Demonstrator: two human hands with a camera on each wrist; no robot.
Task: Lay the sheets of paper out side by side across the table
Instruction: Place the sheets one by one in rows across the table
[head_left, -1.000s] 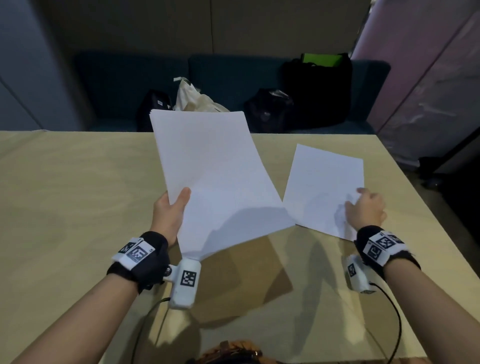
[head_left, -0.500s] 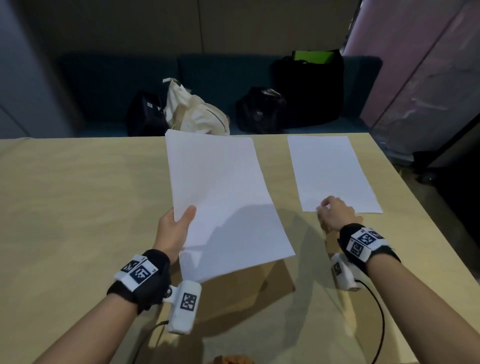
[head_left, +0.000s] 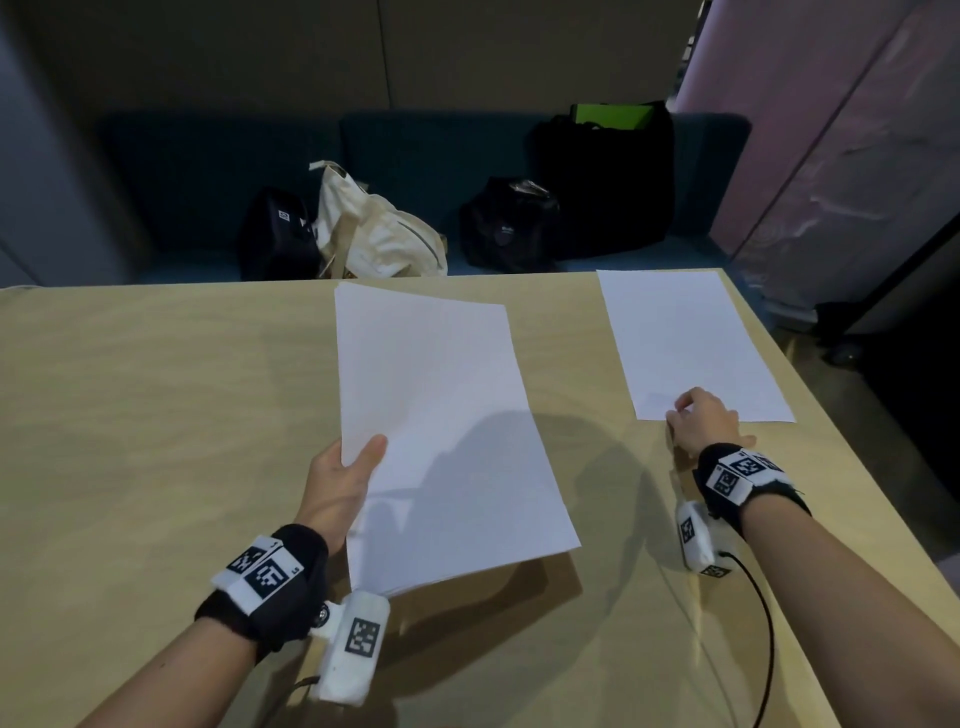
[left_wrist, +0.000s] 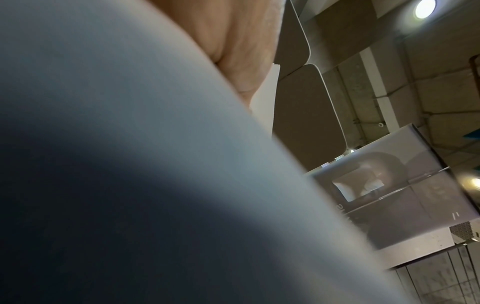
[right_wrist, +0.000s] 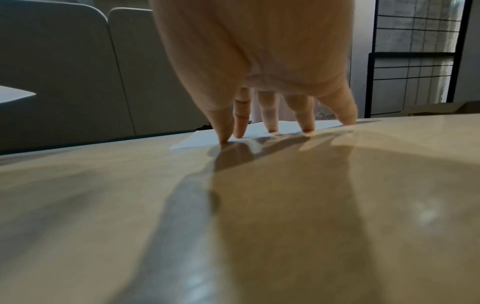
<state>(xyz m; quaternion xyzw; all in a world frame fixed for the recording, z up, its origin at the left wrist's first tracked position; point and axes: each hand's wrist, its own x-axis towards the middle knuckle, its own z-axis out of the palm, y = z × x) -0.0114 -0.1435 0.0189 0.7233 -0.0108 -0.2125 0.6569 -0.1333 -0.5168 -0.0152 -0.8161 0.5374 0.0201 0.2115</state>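
Tan counter (head_left: 156, 415) fills the view, sofa (head_left: 415, 156) with bags (head_left: 374, 228) past its 12 o'clock edge. Stack of sheets (head_left: 441, 426) sits mid-frame, held off the counter and tilted, left hand (head_left: 337, 483) gripping its 9 o'clock edge, thumb on top, fingers curled under. Single sheet (head_left: 685, 338) lies flat at 2 o'clock by the counter's right edge; right hand (head_left: 701, 421) fingers (right_wrist: 270, 115) spread and straight, tips resting on its near edge.
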